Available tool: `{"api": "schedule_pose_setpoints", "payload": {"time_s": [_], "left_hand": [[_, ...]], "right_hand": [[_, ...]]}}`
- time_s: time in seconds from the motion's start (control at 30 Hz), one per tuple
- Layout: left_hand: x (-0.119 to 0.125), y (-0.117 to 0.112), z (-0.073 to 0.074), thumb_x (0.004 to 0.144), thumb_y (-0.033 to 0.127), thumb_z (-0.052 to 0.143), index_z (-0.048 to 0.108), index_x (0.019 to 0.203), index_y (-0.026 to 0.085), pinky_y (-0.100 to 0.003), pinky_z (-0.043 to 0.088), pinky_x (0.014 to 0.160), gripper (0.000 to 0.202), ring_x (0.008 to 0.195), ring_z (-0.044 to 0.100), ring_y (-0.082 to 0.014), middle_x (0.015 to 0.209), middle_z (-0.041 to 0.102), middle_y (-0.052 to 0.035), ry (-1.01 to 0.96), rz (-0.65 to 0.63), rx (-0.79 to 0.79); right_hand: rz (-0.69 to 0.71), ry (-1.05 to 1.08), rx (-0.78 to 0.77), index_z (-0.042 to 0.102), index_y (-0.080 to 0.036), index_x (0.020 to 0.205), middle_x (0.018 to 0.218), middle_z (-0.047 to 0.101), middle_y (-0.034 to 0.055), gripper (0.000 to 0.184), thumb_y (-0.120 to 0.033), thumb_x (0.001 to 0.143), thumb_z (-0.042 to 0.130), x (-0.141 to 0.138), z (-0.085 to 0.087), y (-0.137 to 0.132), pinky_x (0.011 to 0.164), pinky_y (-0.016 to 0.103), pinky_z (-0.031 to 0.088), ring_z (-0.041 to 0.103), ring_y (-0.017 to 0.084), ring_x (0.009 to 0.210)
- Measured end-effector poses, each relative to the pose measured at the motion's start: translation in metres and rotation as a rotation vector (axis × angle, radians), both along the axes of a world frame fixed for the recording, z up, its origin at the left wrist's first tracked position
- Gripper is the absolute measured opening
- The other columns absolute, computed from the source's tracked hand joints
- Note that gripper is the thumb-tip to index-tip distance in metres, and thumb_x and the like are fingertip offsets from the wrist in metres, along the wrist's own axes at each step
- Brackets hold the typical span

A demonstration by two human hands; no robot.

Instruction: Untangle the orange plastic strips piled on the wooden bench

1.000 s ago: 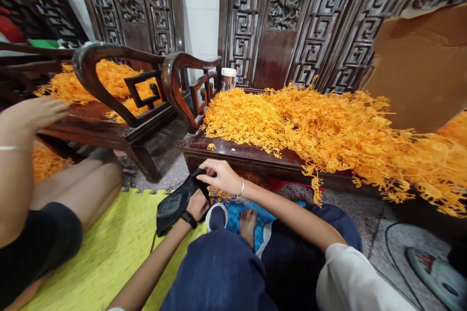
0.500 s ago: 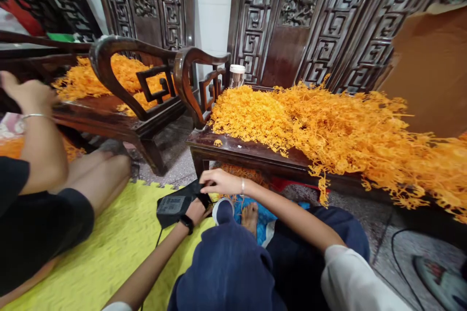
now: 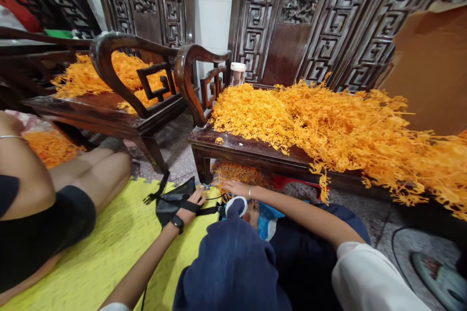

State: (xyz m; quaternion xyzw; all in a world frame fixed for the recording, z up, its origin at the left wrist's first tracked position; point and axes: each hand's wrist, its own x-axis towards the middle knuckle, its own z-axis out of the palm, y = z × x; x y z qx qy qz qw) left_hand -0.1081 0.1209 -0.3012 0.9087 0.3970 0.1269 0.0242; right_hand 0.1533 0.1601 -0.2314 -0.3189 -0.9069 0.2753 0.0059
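Observation:
A black bag (image 3: 174, 208) with straps lies on the yellow mat. My left hand (image 3: 190, 205), a dark watch on its wrist, rests at the bag's right side with fingers stretched out. A black strap (image 3: 193, 206) passes across the back of that hand. One loose strap end with a buckle (image 3: 149, 198) lies left of the bag. My right hand (image 3: 236, 188) is just to the right, fingers extended and apart from the bag. It is nearest to orange plastic pieces (image 3: 241, 173) under the bench, and I see nothing held in it.
A heap of orange plastic pieces (image 3: 266, 116) covers much of the dark wooden bench (image 3: 226, 143). Behind it stands a white-lidded cup (image 3: 237, 74). Another person (image 3: 73, 199) sits on the mat (image 3: 120, 233) at left. A cable (image 3: 396, 248) runs along the floor at right.
My right hand has left the bag and moved right. The bag's straps now lie spread out, and my left hand's fingers have straightened. The other person's arm has come down.

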Motion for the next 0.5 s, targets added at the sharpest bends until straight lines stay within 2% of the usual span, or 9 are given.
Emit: {"api": "schedule_pose_setpoints", "payload": {"time_s": [0.1, 0.17, 0.2, 0.27, 0.33, 0.37, 0.43, 0.5], "left_hand": [[0.008, -0.004, -0.001, 0.078, 0.001, 0.026, 0.048, 0.121, 0.014, -0.034, 0.034, 0.098, 0.049, 0.114, 0.047, -0.0211, 0.118, 0.054, -0.0123, 0.067, -0.013, -0.016], [0.011, -0.006, 0.001, 0.079, 0.001, 0.023, 0.043, 0.125, 0.010, -0.036, 0.033, 0.099, 0.051, 0.112, 0.048, -0.0223, 0.115, 0.055, -0.0148, 0.091, 0.013, -0.013], [0.011, -0.006, 0.004, 0.079, 0.001, 0.022, 0.043, 0.124, 0.008, -0.037, 0.032, 0.099, 0.051, 0.112, 0.048, -0.0225, 0.115, 0.055, -0.0157, 0.099, 0.026, -0.011], [0.006, -0.006, 0.010, 0.078, 0.000, 0.022, 0.046, 0.120, 0.008, -0.037, 0.032, 0.100, 0.050, 0.111, 0.049, -0.0222, 0.114, 0.055, -0.0153, 0.110, 0.038, -0.014], [-0.002, -0.005, 0.019, 0.077, -0.001, 0.024, 0.050, 0.115, 0.010, -0.038, 0.031, 0.100, 0.047, 0.110, 0.048, -0.0217, 0.114, 0.055, -0.0139, 0.116, 0.052, -0.019], [-0.007, -0.003, 0.024, 0.076, -0.001, 0.025, 0.050, 0.114, 0.010, -0.039, 0.031, 0.100, 0.046, 0.111, 0.047, -0.0219, 0.115, 0.055, -0.0138, 0.115, 0.068, -0.021], [-0.015, 0.002, 0.032, 0.075, -0.001, 0.027, 0.049, 0.114, 0.008, -0.042, 0.029, 0.101, 0.045, 0.113, 0.044, -0.0238, 0.118, 0.051, -0.0154, 0.107, 0.118, -0.020], [-0.017, 0.009, 0.037, 0.075, 0.000, 0.029, 0.047, 0.115, 0.005, -0.045, 0.027, 0.101, 0.044, 0.115, 0.041, -0.0264, 0.119, 0.049, -0.0185, 0.092, 0.176, -0.020]], "right_hand": [[-0.082, -0.054, 0.012, 0.020, -0.017, 0.139, 0.143, 0.017, 0.0153, 0.079, -0.021, 0.072, 0.062, 0.003, -0.026, 0.007, 0.102, 0.044, 0.024, 0.022, 0.030, 0.129], [-0.128, -0.075, 0.021, 0.007, -0.020, 0.141, 0.144, 0.017, 0.0136, 0.087, -0.027, 0.074, 0.061, -0.007, -0.037, 0.013, 0.100, 0.039, 0.027, 0.026, 0.027, 0.128], [-0.149, -0.089, 0.024, 0.006, -0.021, 0.141, 0.142, 0.023, 0.0132, 0.087, -0.028, 0.074, 0.061, -0.013, -0.041, 0.016, 0.099, 0.038, 0.030, 0.031, 0.026, 0.126], [-0.194, -0.129, 0.021, 0.020, -0.023, 0.139, 0.133, 0.040, 0.0119, 0.078, -0.029, 0.074, 0.063, -0.021, -0.047, 0.023, 0.095, 0.041, 0.034, 0.042, 0.027, 0.118], [-0.251, -0.164, 0.017, 0.041, -0.021, 0.128, 0.118, 0.053, 0.0102, 0.059, -0.028, 0.075, 0.064, -0.022, -0.049, 0.030, 0.092, 0.044, 0.037, 0.050, 0.026, 0.108], [-0.292, -0.170, 0.019, 0.048, -0.019, 0.121, 0.113, 0.056, 0.0094, 0.047, -0.029, 0.077, 0.062, -0.019, -0.049, 0.034, 0.091, 0.046, 0.037, 0.052, 0.025, 0.104], [-0.395, -0.149, 0.035, 0.054, -0.016, 0.111, 0.108, 0.056, 0.0086, 0.032, -0.029, 0.083, 0.055, -0.007, -0.046, 0.042, 0.090, 0.045, 0.039, 0.053, 0.021, 0.100], [-0.503, -0.091, 0.053, 0.054, -0.014, 0.109, 0.109, 0.054, 0.0084, 0.028, -0.030, 0.087, 0.050, 0.007, -0.040, 0.049, 0.087, 0.043, 0.042, 0.053, 0.020, 0.098]]}}
